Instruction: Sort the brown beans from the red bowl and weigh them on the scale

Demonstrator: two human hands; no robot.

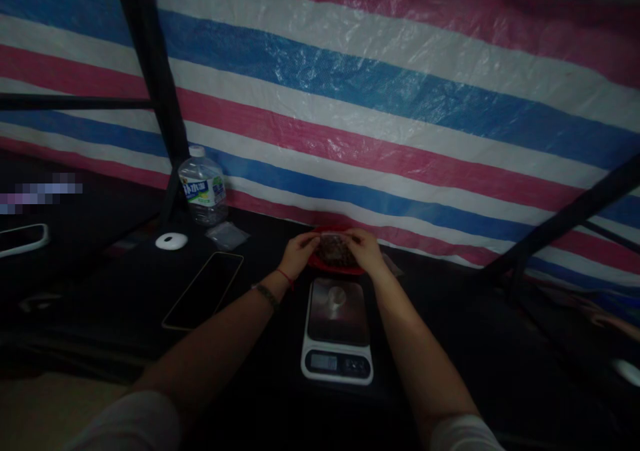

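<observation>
Both hands meet at the far side of the dark table, over a shallow red dish filled with small dark brown pieces. My left hand is closed at the dish's left side, its fingers pinching one edge of what looks like a small clear plastic bag. On the right, my right hand pinches the other edge. Dim light blurs the fingertips. Nearer to me stands a white digital kitchen scale with a small round clear object on its plate; its display is unreadable.
Left of my arm lie a smartphone, a white oval object and a clear plastic packet. A big clear bottle stands by a dark metal post. Striped plastic sheeting closes off the back. Another phone is far left.
</observation>
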